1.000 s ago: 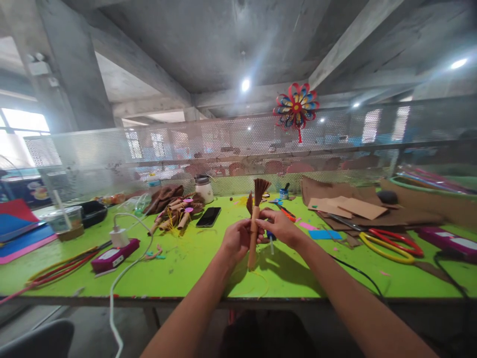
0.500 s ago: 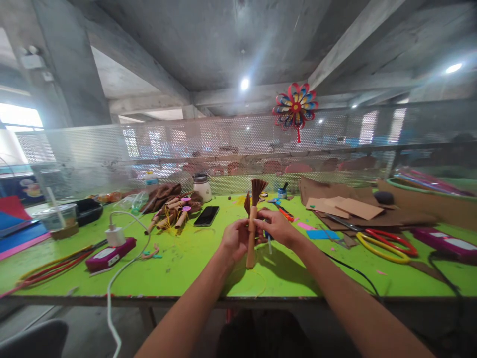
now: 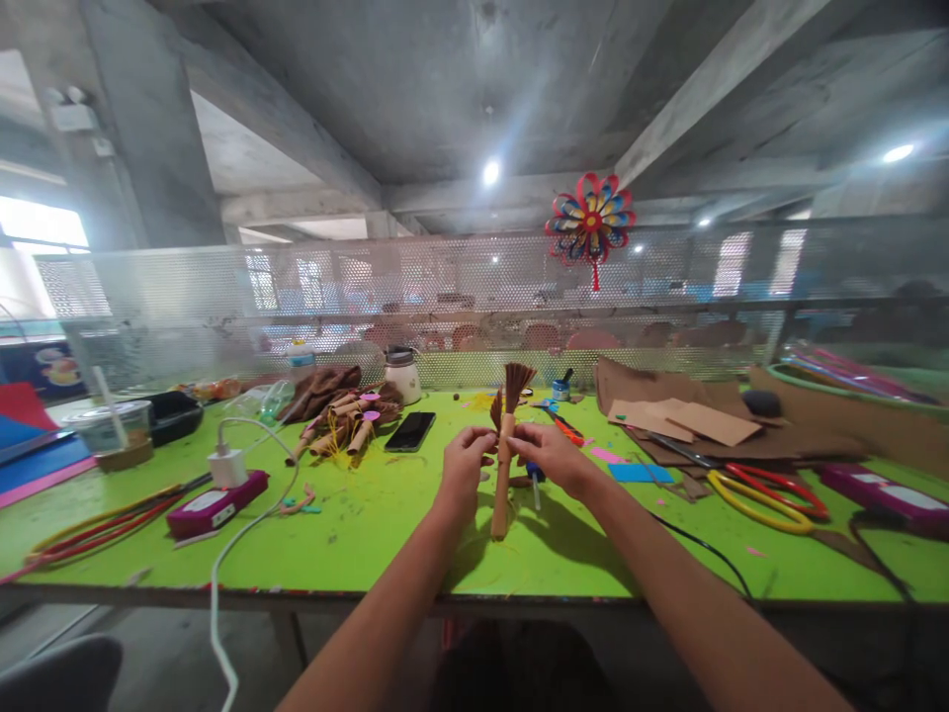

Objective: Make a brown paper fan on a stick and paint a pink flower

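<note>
Brown tube [image 3: 500,494], near upright, leaning a little, held over the green table [image 3: 363,544] between both hands. Right hand [image 3: 553,455]: thumb and fingers pinched on its upper part. Left hand [image 3: 464,465]: fingertips closed on the base of the leaf [image 3: 496,407], at the tube's left side. Fringe [image 3: 519,386] fans out of the top.

Risks, my read. Grip is all up high, so the foot could swing if either hand pushes sideways (can't tell whether it touches the table). Wall looks like paper; a hard right pinch could crease it. If the left slackens, the leaf could slip or twist out of line.

Just past the right fingers: blue-topped tool [image 3: 535,475], pale tip down. A knuckle could knock it. Black cord [image 3: 704,539] runs beside the right forearm [image 3: 652,524]; an elbow swing could drag it.

Further out: phone [image 3: 410,432], roll pile [image 3: 348,425], yellow-handled scissors [image 3: 760,502]. All well apart, low concern unless an arm sweeps wide.
</note>
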A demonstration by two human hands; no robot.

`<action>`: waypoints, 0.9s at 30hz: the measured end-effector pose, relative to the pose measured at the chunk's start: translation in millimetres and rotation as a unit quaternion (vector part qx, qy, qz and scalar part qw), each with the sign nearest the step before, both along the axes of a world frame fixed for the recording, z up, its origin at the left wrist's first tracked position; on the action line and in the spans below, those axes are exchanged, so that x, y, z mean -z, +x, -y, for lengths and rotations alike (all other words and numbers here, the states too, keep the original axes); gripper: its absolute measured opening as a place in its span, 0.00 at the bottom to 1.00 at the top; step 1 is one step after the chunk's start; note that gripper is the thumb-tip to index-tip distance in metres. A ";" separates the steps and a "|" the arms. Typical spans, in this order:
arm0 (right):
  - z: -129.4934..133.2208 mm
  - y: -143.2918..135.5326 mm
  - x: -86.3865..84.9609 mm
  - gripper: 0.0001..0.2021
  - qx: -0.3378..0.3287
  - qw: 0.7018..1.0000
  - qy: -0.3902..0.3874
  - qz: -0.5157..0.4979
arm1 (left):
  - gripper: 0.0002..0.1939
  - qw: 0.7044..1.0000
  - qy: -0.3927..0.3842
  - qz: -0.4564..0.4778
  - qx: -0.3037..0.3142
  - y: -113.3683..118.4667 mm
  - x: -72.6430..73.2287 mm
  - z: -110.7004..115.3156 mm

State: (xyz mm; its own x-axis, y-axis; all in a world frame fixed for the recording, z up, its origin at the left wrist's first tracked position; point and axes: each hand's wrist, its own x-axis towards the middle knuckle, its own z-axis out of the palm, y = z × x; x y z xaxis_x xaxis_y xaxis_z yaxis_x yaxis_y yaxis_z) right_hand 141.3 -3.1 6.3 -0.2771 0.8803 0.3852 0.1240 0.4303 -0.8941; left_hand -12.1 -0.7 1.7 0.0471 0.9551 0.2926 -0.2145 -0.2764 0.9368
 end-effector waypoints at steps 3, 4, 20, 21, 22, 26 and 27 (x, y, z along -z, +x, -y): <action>0.0 0.3 -0.2 0.16 -0.002 1.000 0.007 0.002 | 0.10 0.998 0.039 -0.040 -0.038 0.4 -1.0 0.2; 0.1 0.3 -0.3 0.16 -0.003 1.000 0.008 0.003 | 0.10 0.997 0.045 -0.046 -0.048 0.5 -1.3 0.0; -2.5 4.5 2.0 0.16 -0.030 1.000 -0.001 0.007 | 0.12 0.994 0.042 -0.089 -0.042 -0.3 -3.0 -1.8; -2.7 4.6 2.2 0.16 -0.031 1.000 -0.003 0.007 | 0.12 0.995 0.038 -0.088 -0.041 -0.5 -3.7 -1.7; -2.9 4.6 2.4 0.16 -0.031 0.999 -0.004 0.007 | 0.12 0.995 0.034 -0.089 -0.040 -0.7 -4.3 -1.5; -3.4 4.6 2.9 0.17 -0.030 0.999 -0.007 0.012 | 0.12 0.995 0.020 -0.096 -0.034 -1.1 -5.7 -1.6; -3.3 4.5 2.9 0.17 -0.030 0.999 -0.008 0.012 | 0.12 0.995 0.020 -0.098 -0.031 -1.2 -5.7 -1.8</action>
